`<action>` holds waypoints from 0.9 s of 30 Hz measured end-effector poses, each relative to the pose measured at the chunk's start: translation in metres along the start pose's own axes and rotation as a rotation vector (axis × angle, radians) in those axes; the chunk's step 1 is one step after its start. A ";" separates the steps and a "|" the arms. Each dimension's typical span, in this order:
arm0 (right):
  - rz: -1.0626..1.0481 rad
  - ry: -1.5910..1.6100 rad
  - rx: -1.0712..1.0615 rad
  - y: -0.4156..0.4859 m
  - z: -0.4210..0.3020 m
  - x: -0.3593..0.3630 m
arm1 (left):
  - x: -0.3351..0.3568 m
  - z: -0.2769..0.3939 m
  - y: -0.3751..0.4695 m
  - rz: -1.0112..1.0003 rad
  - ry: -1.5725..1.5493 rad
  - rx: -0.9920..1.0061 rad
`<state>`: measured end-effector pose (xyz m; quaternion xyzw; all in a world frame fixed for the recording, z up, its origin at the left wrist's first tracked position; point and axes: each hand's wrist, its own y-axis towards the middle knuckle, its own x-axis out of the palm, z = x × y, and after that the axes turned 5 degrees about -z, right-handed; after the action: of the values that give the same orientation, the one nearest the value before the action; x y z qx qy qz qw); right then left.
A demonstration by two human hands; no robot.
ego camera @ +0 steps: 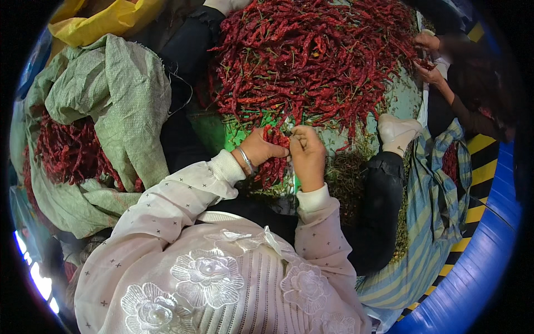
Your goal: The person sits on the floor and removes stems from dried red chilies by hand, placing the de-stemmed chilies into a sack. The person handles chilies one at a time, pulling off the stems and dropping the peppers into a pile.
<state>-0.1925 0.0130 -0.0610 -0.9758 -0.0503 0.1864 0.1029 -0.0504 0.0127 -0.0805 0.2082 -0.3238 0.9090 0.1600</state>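
Observation:
My left hand [259,148], with a silver bangle at the wrist, is closed around a bunch of dried red chilies [273,169]. Some of them stick up above the thumb and others hang below it. Close beside it, my right hand [308,152] has its thumb and forefinger pinched at the bunch's edge. Whether a stem sits between those fingertips is too small to tell. Just beyond both hands spreads a large heap of dried red chilies [308,62], many with pale stems. A pile of loose stems [346,175] lies right of my right hand.
At left, a pale green woven sack [133,96] holds more chilies [71,150]. A yellow sack [96,25] stands behind it. On the right are a blue-striped sack [429,234] and yellow-black floor striping [479,167]. Another person's hands [429,75] work at the heap's right edge.

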 end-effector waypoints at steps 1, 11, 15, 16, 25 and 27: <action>0.049 -0.293 -0.149 0.003 0.001 0.002 | -0.001 0.000 0.000 -0.005 -0.002 -0.026; 0.350 -0.777 0.221 0.099 0.060 -0.069 | -0.009 0.009 -0.002 -0.004 -0.098 -0.062; 0.292 -0.487 0.019 0.094 0.069 -0.095 | -0.013 0.018 -0.006 -0.045 -0.002 -0.087; 0.228 -0.228 0.068 0.081 0.066 -0.094 | -0.014 0.018 -0.006 -0.053 0.035 -0.086; -0.046 -0.126 0.062 -0.021 -0.012 0.002 | -0.004 -0.004 -0.010 -0.193 0.018 -0.102; 0.024 -0.611 -0.057 -0.018 0.019 0.003 | -0.007 -0.011 -0.012 -0.181 0.035 -0.138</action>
<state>-0.1980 0.0345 -0.0750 -0.8775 -0.0726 0.4711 0.0531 -0.0426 0.0272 -0.0850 0.2092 -0.3627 0.8698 0.2610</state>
